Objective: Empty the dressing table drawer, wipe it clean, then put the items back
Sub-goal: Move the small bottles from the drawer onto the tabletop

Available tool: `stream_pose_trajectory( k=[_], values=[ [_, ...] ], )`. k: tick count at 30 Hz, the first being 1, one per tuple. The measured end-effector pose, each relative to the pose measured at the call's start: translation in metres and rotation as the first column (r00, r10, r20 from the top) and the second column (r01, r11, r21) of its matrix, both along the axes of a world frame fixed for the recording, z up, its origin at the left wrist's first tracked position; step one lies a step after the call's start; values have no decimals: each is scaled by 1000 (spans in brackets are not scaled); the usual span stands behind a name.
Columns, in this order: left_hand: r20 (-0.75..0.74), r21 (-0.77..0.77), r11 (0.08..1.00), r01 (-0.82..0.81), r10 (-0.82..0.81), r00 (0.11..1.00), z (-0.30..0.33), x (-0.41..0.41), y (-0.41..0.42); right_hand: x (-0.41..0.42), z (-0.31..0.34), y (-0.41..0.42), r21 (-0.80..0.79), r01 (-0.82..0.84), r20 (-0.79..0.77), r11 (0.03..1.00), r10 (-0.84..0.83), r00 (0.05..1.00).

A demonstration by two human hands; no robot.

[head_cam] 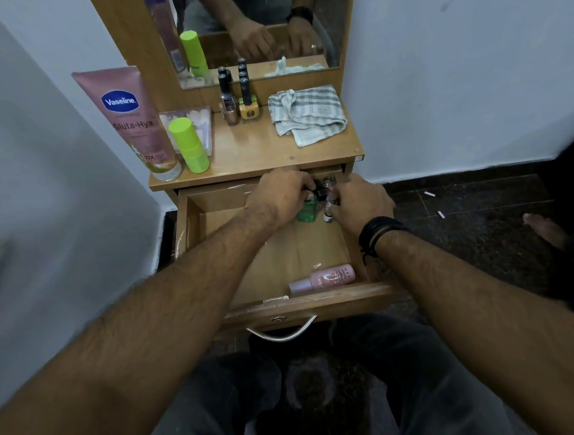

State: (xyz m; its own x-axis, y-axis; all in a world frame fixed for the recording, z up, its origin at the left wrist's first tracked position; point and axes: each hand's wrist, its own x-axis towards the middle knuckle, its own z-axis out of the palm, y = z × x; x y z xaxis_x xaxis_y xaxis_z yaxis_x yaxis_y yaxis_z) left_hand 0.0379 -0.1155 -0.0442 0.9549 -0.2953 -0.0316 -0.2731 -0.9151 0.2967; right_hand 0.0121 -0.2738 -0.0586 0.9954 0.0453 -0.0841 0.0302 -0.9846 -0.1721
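- Up at 12 o'clock in the open wooden drawer (212, 243), my left hand (279, 197) is curled around a small green bottle with a black cap (307, 209).
- My right hand (360, 204) pinches a small clear vial (329, 202) just beside it.
- I'd lift both straight up, then park them on the wooden tabletop (256, 147) near the grey checked cloth (306, 114).
- Pink spray bottle (324, 278) lies flat at 5 o'clock, probably next out.

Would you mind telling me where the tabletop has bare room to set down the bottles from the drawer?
The tabletop is bare along its front edge, from the green bottle to the right corner, and between the nail polishes and that edge. The left side is crowded by the Vaseline tube and a clear box; the cloth fills the right rear.
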Motion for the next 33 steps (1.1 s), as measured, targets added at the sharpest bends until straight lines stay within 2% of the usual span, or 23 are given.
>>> stream_pose_trajectory(
  k=[13,21,28,33],
  values=[
    [33,-49,999,0,1,999,-19,1,4,2,-7,1,15,3,35,1000,-3,999],
    [-10,-134,990,-38,37,999,-29,-3,14,4,-8,0,17,-13,36,1000,13,999],
    [-79,-64,996,-64,59,995,-37,-4,14,7,-8,-1,0,-14,7,1000,14,1000],
    [-70,-15,998,-61,60,996,-38,-1,10,10,-10,-2,9,-17,-21,1000,17,1000]
  ],
)
